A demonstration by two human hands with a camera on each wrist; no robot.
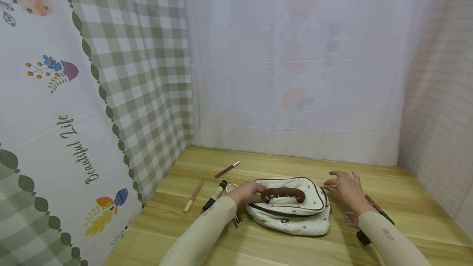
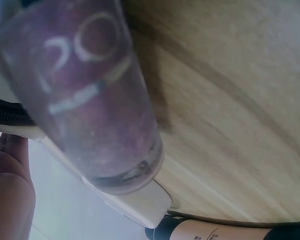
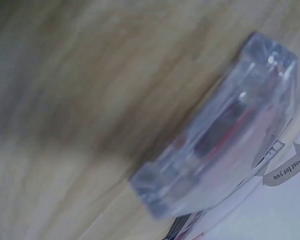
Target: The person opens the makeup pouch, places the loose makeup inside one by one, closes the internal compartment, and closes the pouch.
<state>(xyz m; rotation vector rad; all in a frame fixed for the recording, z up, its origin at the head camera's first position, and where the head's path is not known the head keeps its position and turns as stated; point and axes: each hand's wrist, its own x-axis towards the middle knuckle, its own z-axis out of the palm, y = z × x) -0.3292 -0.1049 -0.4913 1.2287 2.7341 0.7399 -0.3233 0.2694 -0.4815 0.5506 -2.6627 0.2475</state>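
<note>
A cream cosmetic pouch (image 1: 314, 223) with dark brown piping, a small print and a brown padded handle (image 1: 282, 193) sits on the wooden table. At its left end, my left hand (image 1: 244, 193) grips the pouch beside the handle. My right hand (image 1: 346, 192) is at the opposite end, thumb and forefinger pinching the zipper pull at the pouch's upper edge, other fingers raised. The left wrist view shows part of the left hand (image 2: 11, 185) near the black zipper (image 2: 10, 112). In the right wrist view the fingers are out of sight.
Left of the pouch lie a beige tube with black ends (image 1: 218, 193), two slim pencils and a round compact (image 1: 231, 187). A purplish clear container (image 2: 90, 100) fills the left wrist view. By my right forearm are a clear case (image 3: 220, 140) and a black item (image 1: 363, 238).
</note>
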